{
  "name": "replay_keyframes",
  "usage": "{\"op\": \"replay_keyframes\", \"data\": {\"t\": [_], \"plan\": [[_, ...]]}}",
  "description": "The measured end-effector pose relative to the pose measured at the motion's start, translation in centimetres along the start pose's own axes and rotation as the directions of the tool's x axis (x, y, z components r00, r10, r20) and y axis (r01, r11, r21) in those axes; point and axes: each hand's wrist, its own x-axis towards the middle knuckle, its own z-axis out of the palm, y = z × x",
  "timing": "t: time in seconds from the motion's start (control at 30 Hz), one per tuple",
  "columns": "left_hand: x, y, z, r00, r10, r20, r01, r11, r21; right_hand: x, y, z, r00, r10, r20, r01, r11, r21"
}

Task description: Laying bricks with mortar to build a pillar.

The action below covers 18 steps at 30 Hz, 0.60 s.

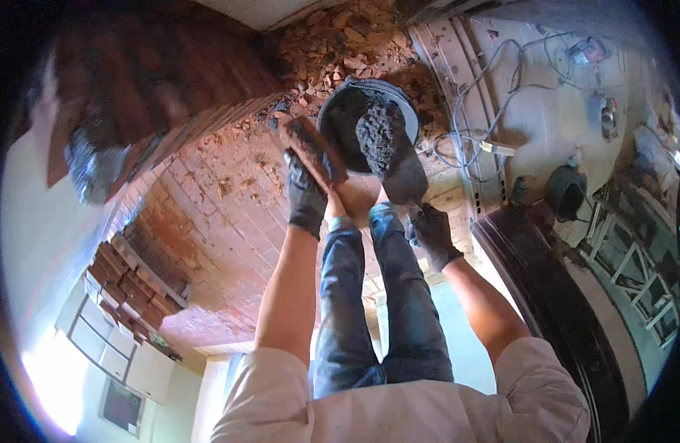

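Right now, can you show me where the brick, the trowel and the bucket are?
brick (310, 148), head view, on its long reddish face above the left glove.
trowel (405, 177), head view, on the grey blade under the lump of mortar.
bucket (340, 122), head view, on its dark inside wall.

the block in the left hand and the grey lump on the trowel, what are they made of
The block in the gloved left hand looks like fired clay brick: reddish-brown, matte, rough, smeared dark. The lump on the trowel in the right hand looks like wet mortar: dark grey, grainy, heaped. The trowel seems metal, though coated.
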Motion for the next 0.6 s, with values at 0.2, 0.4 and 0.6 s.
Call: {"op": "replay_keyframes", "data": {"t": [0.2, 0.4, 0.6], "plan": [[-4.0, 8.0, 7.9, 0.999, 0.033, 0.008, -0.026, 0.89, -0.455, -11.9, -7.9, -2.2, 0.912, -0.41, -0.011, 0.391, 0.878, -0.276], [-6.1, 11.3, 12.0, 0.981, 0.149, -0.12, -0.137, 0.985, 0.105, -17.5, -13.5, -0.5, 0.789, -0.594, -0.158, 0.464, 0.744, -0.48], [-8.2, 12.6, 13.4, 0.888, 0.456, -0.067, -0.418, 0.857, 0.301, -19.0, -16.2, -0.5, 0.779, -0.604, -0.172, 0.473, 0.744, -0.471]]}}
